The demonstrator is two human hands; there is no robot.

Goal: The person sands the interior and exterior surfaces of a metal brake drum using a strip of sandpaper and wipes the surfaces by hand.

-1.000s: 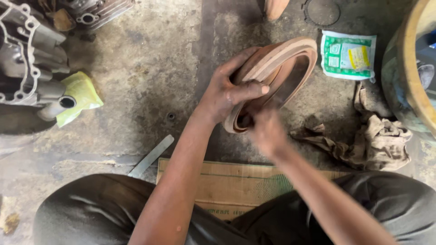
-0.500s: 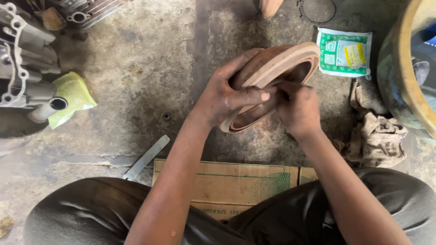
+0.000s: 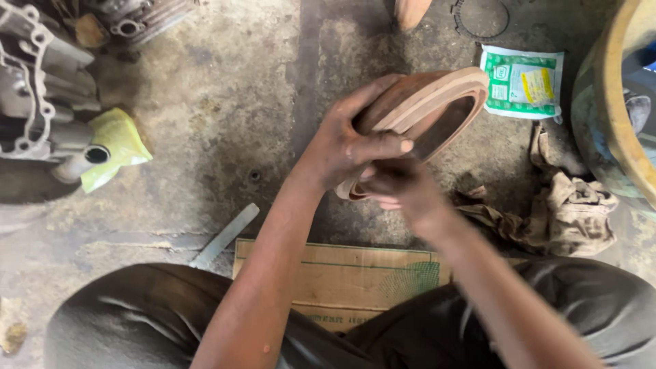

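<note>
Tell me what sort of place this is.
Probably a small engine or motorcycle repair workshop: metal engine parts lie on the stained concrete floor, an oily rag sits nearby, and the left hand grips brown ring-shaped plates.

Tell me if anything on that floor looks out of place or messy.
A crumpled dirty rag lies bunched on the stained concrete floor right of the hands. A flat metal strip lies loose beside the cardboard. The brown rings in the left hand look intact.

Stained, oily concrete floor (image 3: pixel 225 116), daylit
</note>
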